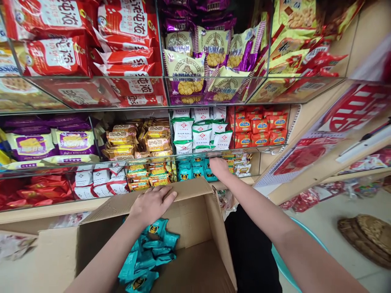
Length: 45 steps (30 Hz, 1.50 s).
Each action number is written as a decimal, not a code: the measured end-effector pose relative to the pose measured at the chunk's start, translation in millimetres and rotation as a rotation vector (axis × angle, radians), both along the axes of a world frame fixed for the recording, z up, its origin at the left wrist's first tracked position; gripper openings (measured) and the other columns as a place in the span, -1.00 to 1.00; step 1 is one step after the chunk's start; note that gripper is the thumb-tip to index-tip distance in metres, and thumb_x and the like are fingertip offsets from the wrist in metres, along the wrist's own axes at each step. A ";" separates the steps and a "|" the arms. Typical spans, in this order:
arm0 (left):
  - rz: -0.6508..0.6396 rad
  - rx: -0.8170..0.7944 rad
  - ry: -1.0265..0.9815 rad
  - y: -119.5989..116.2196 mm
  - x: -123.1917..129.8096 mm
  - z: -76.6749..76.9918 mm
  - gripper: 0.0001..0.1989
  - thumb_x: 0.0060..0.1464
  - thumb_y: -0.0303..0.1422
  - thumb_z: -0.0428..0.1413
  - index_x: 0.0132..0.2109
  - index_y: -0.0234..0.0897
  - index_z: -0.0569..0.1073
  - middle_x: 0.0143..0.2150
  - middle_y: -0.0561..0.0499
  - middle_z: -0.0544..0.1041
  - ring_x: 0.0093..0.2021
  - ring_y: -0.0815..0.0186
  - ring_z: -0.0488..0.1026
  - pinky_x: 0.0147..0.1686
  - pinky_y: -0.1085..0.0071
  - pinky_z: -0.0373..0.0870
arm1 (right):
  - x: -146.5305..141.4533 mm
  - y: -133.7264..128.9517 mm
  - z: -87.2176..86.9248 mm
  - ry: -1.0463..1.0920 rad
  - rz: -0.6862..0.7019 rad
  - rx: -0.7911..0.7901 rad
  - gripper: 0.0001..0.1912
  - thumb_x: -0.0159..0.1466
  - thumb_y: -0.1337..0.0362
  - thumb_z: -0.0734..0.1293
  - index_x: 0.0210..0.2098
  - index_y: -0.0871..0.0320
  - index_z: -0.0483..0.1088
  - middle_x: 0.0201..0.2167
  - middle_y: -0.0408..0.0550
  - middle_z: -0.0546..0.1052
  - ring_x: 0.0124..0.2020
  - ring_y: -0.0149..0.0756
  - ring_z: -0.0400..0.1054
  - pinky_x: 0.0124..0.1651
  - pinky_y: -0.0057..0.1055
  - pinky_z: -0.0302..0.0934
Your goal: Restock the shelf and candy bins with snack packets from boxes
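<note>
My left hand (152, 204) lies over the flap at the far edge of an open cardboard box (195, 219), gripping it with the fingers across the top and the thumb on the near side. Inside the box, toward its left, is a loose pile of teal snack packets (145, 258). My right hand (219, 167) reaches past the box into a low shelf compartment, at the right end of a row of similar teal packets. Its fingers look curled downward; what they hold, if anything, is hidden.
Glass-fronted shelves hold white-and-green packets (200, 132), orange-red packets (259, 128), yellow packets (152, 173) and purple biscuit packs (186, 77). A glass divider (195, 156) runs just above my right hand. A teal round rim (301, 260) and a woven item (366, 236) are at the lower right.
</note>
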<state>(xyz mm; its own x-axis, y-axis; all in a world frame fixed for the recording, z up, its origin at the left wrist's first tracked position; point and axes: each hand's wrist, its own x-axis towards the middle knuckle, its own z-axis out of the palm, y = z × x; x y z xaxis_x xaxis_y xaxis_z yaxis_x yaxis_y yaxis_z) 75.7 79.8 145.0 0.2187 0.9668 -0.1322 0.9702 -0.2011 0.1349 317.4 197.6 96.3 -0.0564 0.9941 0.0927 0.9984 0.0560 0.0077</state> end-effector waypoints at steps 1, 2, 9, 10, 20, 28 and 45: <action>-0.001 0.001 0.000 -0.2 0.0 0.0 -0.43 0.05 0.04 -0.36 0.06 -0.02 0.27 0.08 0.07 0.35 0.04 0.15 0.27 -0.02 0.18 0.18 | -0.7 -1.0 -1.4 -0.002 0.004 0.005 -0.73 0.23 0.40 0.13 -0.15 0.28 0.37 -0.30 0.19 0.49 -0.25 -0.22 0.40 -0.24 -0.41 0.22; -0.003 0.003 -0.001 -0.2 -0.1 -0.1 -0.43 0.05 0.04 -0.36 0.07 -0.02 0.27 0.08 0.07 0.35 0.04 0.16 0.27 -0.02 0.18 0.18 | -1.8 -2.3 -3.1 -0.004 0.013 0.018 -0.71 0.23 0.36 0.13 -0.08 0.26 0.32 -0.25 0.19 0.47 -0.23 -0.21 0.39 -0.24 -0.40 0.22; 0.007 -0.001 -0.010 0.6 0.2 -1.4 -0.43 0.04 0.05 -0.35 0.06 0.01 0.27 0.08 0.09 0.34 0.05 0.16 0.26 -0.01 0.19 0.17 | -4.2 8.7 -19.2 0.036 0.037 0.056 -0.65 0.23 0.28 0.17 0.00 0.25 0.22 -0.17 0.19 0.41 -0.20 -0.13 0.36 -0.24 -0.34 0.21; 0.009 -0.002 -0.014 0.4 0.3 -1.3 -0.44 0.04 0.05 -0.35 0.06 0.02 0.27 0.08 0.10 0.34 0.05 0.17 0.26 -0.02 0.19 0.17 | -3.4 12.8 -20.7 0.043 0.032 0.047 -0.68 0.23 0.30 0.16 -0.04 0.27 0.25 -0.20 0.18 0.43 -0.19 -0.14 0.35 -0.22 -0.34 0.20; 0.003 -0.003 -0.006 -0.2 0.7 -0.5 -0.43 0.05 0.05 -0.37 0.06 0.00 0.27 0.07 0.07 0.35 0.04 0.14 0.27 -0.04 0.15 0.19 | -7.4 -4.1 -28.6 0.060 0.184 0.176 -0.59 0.24 0.19 0.15 0.08 0.08 0.12 0.02 0.11 0.22 -0.06 -0.15 0.19 -0.12 -0.32 0.13; -0.001 -0.010 0.006 0.7 2.0 0.1 -0.42 0.04 0.05 -0.37 0.06 -0.01 0.27 0.07 0.07 0.35 0.04 0.15 0.27 -0.03 0.20 0.18 | -21.6 13.4 -25.3 -0.071 0.411 0.088 -0.54 0.24 0.25 0.15 0.12 -0.01 0.04 -0.06 0.05 0.29 -0.10 -0.17 0.24 -0.15 -0.35 0.13; 0.001 -0.017 0.019 1.8 2.4 -1.6 -0.40 0.04 0.06 -0.38 0.07 -0.01 0.26 0.09 0.08 0.33 0.04 0.16 0.26 -0.02 0.22 0.17 | -15.6 27.3 -34.8 -0.001 0.164 0.278 -0.59 0.28 0.15 0.06 0.00 0.27 0.21 -0.15 0.21 0.39 -0.12 -0.08 0.24 -0.06 -0.22 0.03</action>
<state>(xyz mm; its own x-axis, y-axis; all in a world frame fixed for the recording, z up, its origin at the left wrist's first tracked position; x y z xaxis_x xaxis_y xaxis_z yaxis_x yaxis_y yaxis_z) 78.0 81.6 143.3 0.2147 0.9647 -0.1528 0.9729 -0.1976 0.1198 301.8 224.9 61.5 -0.2138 0.9085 0.3590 0.9763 0.2115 0.0460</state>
